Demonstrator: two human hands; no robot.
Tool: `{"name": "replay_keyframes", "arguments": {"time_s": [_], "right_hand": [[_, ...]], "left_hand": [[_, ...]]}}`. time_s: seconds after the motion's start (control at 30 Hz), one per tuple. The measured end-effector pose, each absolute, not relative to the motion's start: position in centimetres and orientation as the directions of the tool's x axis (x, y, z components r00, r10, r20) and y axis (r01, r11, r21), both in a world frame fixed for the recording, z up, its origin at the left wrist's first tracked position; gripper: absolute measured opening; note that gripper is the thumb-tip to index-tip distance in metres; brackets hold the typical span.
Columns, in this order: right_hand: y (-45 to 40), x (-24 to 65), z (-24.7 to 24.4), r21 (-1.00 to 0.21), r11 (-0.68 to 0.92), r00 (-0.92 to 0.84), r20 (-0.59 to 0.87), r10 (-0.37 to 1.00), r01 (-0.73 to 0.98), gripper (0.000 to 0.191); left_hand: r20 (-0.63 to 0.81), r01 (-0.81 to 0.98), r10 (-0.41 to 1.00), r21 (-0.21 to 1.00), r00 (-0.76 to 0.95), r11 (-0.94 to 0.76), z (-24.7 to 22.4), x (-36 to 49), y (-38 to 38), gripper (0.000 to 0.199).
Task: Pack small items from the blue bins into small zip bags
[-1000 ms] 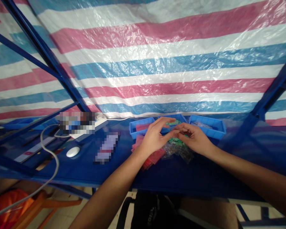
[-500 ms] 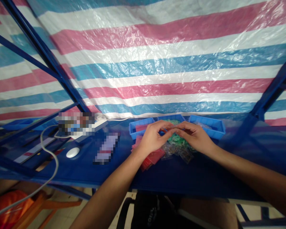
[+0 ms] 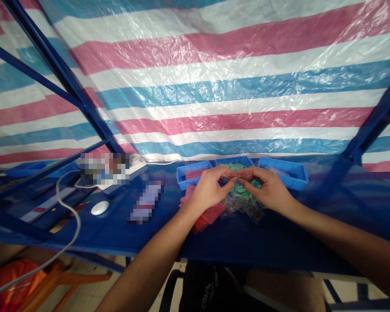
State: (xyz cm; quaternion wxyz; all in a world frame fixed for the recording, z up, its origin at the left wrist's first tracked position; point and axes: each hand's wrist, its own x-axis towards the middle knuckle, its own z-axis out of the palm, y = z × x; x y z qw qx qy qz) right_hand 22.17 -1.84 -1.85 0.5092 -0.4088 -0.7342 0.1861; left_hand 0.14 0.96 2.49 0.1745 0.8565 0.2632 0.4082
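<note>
Left hand (image 3: 211, 187) and right hand (image 3: 264, 187), fingers pinched together, hold a tiny blurred piece (image 3: 237, 177); blue bins (image 3: 290, 183) hold red sheets (image 3: 193, 174) at eleven o'clock, green pieces (image 3: 235, 166) at twelve, clear plastic (image 3: 276, 170) at one.

The single view looks out from the person's own head, above and behind the bare left hand (image 3: 211, 186) and the bare right hand (image 3: 268, 187). It faces forward and down, with both hands falling a little right of and below its centre. It is near enough that the left forearm (image 3: 164, 242) runs in from the bottom edge and the right forearm (image 3: 331, 229) from the right. Nearer than the hands, it takes in black cloth with pale lettering (image 3: 195, 281); beyond them, a red, white and blue striped plastic sheet (image 3: 234, 86) fills its upper half.
</note>
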Motion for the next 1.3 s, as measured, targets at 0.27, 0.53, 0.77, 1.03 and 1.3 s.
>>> {"name": "replay_keyframes", "arguments": {"time_s": [0.27,0.53,0.77,1.03,1.3], "right_hand": [[-1.9,21.8,-2.0,-0.736,0.573,-0.111,0.576,0.810,0.360,0.030],[-2.2,21.6,-1.9,-0.742,0.576,-0.123,0.573,0.811,0.344,0.030],[-2.3,21.7,-2.0,-0.765,0.564,-0.151,0.546,0.824,0.311,0.031],[-2.1,21.5,-1.9,-0.854,0.506,-0.164,0.485,0.859,0.123,0.029],[-1.6,21.6,-1.2,-0.940,0.323,-0.097,0.334,0.938,-0.112,0.041]], "left_hand": [[0.621,0.273,0.566,0.506,0.542,-0.818,2.4,0.2,1.0,0.017],[0.628,0.261,0.545,0.491,0.556,-0.831,2.2,0.2,0.8,0.022],[0.590,0.254,0.585,0.550,0.556,-0.796,2.4,0.2,0.8,0.027],[0.588,0.237,0.572,0.550,0.571,-0.801,2.5,0.1,0.6,0.029],[0.682,0.266,0.437,0.347,0.587,-0.899,2.9,0.0,0.2,0.036]]}}
